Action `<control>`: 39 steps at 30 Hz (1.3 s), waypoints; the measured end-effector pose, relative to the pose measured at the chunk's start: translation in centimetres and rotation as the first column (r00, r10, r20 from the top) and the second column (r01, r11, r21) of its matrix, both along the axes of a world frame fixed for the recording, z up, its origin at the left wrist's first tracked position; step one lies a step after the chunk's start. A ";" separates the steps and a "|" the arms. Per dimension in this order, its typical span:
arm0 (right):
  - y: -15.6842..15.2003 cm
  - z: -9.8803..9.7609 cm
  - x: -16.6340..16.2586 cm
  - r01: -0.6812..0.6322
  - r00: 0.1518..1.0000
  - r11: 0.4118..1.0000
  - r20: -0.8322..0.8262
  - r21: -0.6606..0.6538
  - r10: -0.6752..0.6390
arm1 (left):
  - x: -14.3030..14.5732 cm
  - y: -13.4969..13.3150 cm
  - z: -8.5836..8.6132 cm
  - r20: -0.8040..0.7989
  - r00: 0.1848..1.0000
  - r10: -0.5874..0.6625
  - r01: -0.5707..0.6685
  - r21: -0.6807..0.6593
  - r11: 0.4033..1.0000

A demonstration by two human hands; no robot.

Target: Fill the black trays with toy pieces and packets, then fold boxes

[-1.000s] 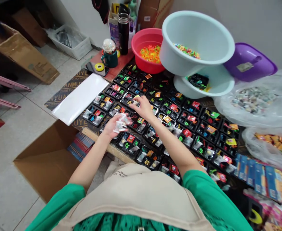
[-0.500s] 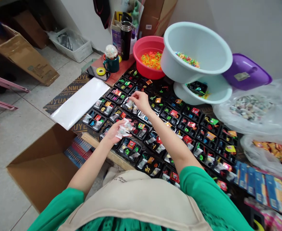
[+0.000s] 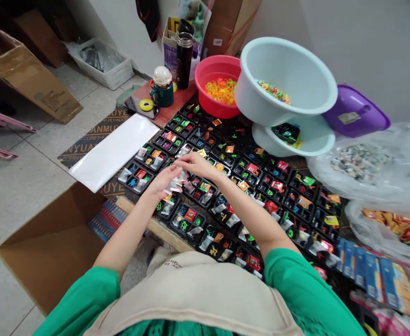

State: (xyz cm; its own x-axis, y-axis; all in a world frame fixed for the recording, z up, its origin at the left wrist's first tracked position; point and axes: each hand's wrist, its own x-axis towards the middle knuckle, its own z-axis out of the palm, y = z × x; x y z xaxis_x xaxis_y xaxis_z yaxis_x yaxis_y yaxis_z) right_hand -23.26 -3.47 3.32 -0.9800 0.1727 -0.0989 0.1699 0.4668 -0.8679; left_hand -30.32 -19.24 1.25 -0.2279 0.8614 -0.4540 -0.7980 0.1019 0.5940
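Note:
Rows of black compartment trays [image 3: 260, 182] with small coloured toys and clear packets cover the table. My left hand [image 3: 161, 182] hovers over the near-left trays, curled round a bunch of small clear packets [image 3: 176, 185]. My right hand [image 3: 198, 164] has come back beside it, fingertips pinched at the top of that bunch. Both hands meet above the tray [image 3: 200, 189] in the second row.
A red basin [image 3: 208, 70] of orange pieces, two stacked pale basins [image 3: 288, 79] and a purple lid [image 3: 355, 112] stand at the back. A white sheet [image 3: 115, 151] lies left, an open cardboard box [image 3: 51, 247] on the floor, plastic bags [image 3: 372, 163] at right.
My right hand pulled back from the far trays to meet the left hand's packets. The left hand rose slightly toward it.

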 end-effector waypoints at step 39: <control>4.1 -2.1 -13.9 0.396 0.907 0.912 -0.201 0.108 -0.370 | -7.3 3.9 -0.2 0.201 0.602 0.773 -0.769 -0.115 0.629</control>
State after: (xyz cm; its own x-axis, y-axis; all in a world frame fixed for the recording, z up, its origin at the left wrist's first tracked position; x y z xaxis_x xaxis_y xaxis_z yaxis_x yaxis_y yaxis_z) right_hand -37.12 0.59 1.25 -0.8346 0.5379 0.1190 0.2151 0.5170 -0.8285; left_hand -37.62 -15.29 1.03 -0.7016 0.4048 -0.5864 -0.6869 -0.6032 0.4054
